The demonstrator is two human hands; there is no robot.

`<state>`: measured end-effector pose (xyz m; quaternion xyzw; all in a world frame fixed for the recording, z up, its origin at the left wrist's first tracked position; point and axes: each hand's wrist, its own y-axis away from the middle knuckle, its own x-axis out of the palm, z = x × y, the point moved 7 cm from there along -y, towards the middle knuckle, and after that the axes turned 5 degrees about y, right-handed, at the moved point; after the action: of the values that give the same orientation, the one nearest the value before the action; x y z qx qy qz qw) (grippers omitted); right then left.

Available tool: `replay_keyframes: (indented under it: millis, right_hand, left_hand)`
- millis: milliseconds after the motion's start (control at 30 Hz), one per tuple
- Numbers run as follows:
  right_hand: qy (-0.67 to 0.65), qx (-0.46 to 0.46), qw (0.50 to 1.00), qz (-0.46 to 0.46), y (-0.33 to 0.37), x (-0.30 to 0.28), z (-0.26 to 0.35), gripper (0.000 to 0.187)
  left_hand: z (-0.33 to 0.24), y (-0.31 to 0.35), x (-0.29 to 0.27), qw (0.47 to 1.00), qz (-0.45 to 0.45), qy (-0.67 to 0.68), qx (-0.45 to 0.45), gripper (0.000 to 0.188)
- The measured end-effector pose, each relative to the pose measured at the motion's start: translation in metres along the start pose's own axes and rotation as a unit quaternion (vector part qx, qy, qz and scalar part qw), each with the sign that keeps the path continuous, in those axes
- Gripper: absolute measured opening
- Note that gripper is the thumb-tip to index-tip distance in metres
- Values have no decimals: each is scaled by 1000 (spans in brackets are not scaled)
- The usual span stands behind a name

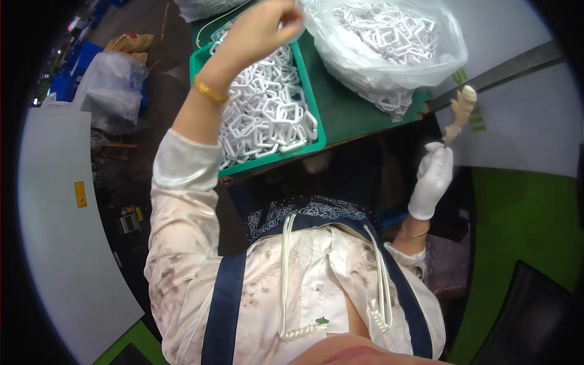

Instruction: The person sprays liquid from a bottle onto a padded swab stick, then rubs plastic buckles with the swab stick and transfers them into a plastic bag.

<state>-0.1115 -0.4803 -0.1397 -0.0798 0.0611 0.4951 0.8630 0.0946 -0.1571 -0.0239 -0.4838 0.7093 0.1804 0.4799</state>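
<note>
My bare left hand (263, 29), with a gold bracelet at the wrist, is raised over the far part of a green tray (314, 109). Its fingers curl together near the picture's top edge; whatever they may hold is hidden. Many white oval links (261, 115) fill the tray below that arm. On the right, my right hand (434, 173) wears a white glove and is closed around the lower end of a cream-coloured, knobbly, handle-like piece (462, 111). That piece points up and away from me, beside the table's right end.
A clear plastic bag (347, 72) full of similar white links stands on the green table (362, 125), right of the tray. White panels lie at the left (76, 243) and far right (517, 134). A plastic-wrapped bundle (115, 88) sits at the far left.
</note>
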Motion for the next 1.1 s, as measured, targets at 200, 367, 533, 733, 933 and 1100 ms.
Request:
replay_keyframes:
  millis: [200, 367, 533, 733, 933, 1100]
  right_hand:
    - [4, -20, 999, 39, -3, 18, 5, 31]
    - [9, -27, 998, 53, -1, 26, 7, 31]
    - [13, -28, 998, 61, 2, 30, 9, 31]
    - [12, -26, 998, 60, 3, 32, 8, 31]
    - [14, -35, 996, 77, 2, 35, 7, 31]
    - [8, -33, 996, 88, 3, 37, 5, 32]
  left_hand:
    - [-12, 83, 76, 961, 251, 67, 97, 34]
    - [-28, 92, 99, 975, 149, 111, 120, 30]
    - [-33, 98, 105, 980, 73, 81, 169, 24]
    - [10, 79, 63, 975, 75, 200, -53, 14]
    - [-3, 110, 96, 978, 199, 0, 68, 19]
    - [0, 102, 101, 977, 190, -47, 83, 19]
